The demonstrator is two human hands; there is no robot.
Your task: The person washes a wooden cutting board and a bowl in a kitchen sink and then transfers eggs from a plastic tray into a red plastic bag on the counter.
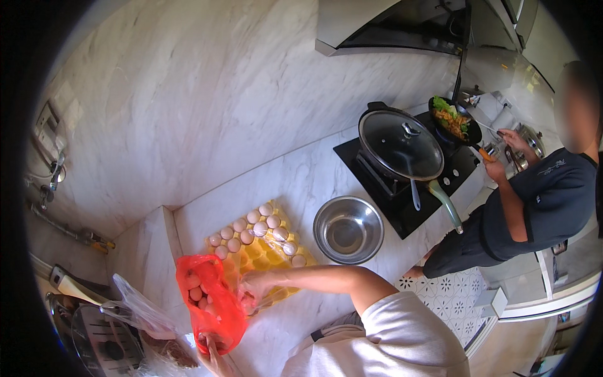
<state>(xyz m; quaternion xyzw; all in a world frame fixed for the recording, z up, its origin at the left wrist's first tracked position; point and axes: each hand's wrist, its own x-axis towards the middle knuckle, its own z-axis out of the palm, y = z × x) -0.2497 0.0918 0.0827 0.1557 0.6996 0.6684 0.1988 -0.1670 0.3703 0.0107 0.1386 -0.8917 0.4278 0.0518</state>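
Note:
A red plastic bag (225, 325) with several eggs (194, 282) inside lies at the left part of the marble counter. My left hand (213, 351) grips the lower edge of this bag. Over the near part of the yellow egg tray (261, 254) is my right hand (256, 285), beside the bag; its fingers are partly hidden, and whether they hold an egg cannot be told. Several eggs (253, 217) sit in the tray's far rows, with clear plastic film lying over some. Right of the tray stands a stainless steel bowl (348, 229), with nothing visible in it.
A lidded wok (400, 141) stands on the black hob (406, 226), its handle sticking out. Beyond it, another person (541, 202) holds a pan of food (452, 120). Plastic bags (141, 301) and a knife (75, 285) are at the left.

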